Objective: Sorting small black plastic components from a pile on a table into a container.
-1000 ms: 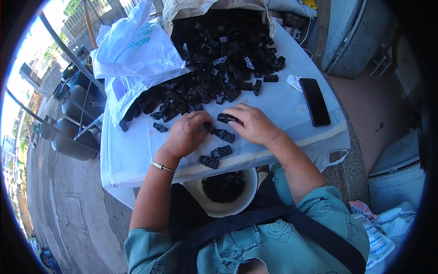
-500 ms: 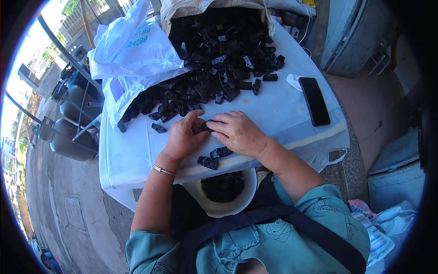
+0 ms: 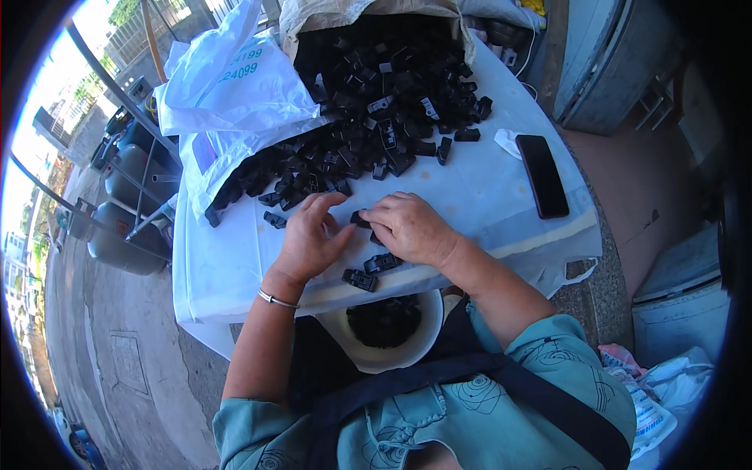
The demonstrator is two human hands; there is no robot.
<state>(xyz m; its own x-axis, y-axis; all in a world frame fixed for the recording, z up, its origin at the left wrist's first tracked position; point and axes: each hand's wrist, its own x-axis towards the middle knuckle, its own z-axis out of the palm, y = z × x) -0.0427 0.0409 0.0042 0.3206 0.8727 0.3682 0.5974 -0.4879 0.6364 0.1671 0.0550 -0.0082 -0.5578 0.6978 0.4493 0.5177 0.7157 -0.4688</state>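
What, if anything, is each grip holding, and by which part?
The right grip holds a black piece by its right end, at the fingertips. The left grip is open, with nothing visible in it.

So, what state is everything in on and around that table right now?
Left hand: fingers parted, seemingly empty
Right hand: pinching a small black piece
Two front black pieces: lying loose, close together
Black pile: loose, heaped
Sack: mouth open
White plastic: crumpled
Phone: lying flat, screen dark
Bucket: uncovered, dark pieces inside
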